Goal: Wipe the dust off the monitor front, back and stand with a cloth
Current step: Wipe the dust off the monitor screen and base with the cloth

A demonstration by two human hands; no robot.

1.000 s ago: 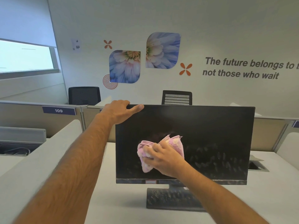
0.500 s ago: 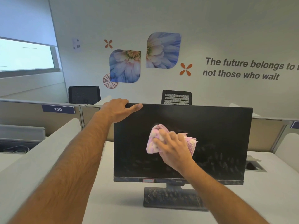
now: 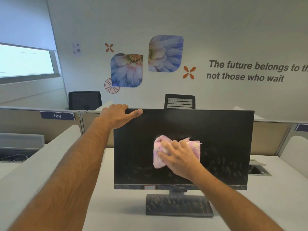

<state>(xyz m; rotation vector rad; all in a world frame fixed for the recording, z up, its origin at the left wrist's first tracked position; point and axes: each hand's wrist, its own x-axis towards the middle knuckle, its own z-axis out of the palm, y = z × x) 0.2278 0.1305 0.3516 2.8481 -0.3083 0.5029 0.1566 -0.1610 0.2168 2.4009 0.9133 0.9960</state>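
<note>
pink cloth pressed on the dusty screen

we see the monitor (image 3: 183, 147) standing upright on a white desk (image 3: 116, 214), its dark screen facing us. the left hand (image 3: 116, 116) holds the top left corner of the monitor: the thumb lies on the front along the upper edge, and the other fingers curl over the top and go behind it, so we cannot see their tips. the right hand (image 3: 180, 158) presses a crumpled pink cloth (image 3: 158, 155) against the middle of the screen. its fingers are spread and slightly bent over the cloth. the hand and the cloth are a little blurred, so we cannot tell how tightly the fingers grip it. part of the cloth is hidden under the hand; one end shows at the left and another at the upper right.

pale dust marks cover the lower part of the screen, mostly at the right side. the stand (image 3: 179, 205) under the monitor has a flat dark base with many dust spots too. the back of the monitor is not visible.

behind the partition (image 3: 33, 124) we see two black office chairs (image 3: 85, 100), only their backs. the wall text (image 3: 250, 70) is cut off at the right edge. an open cable hatch (image 3: 258, 169) in the desk is partly hidden by the monitor.
</note>
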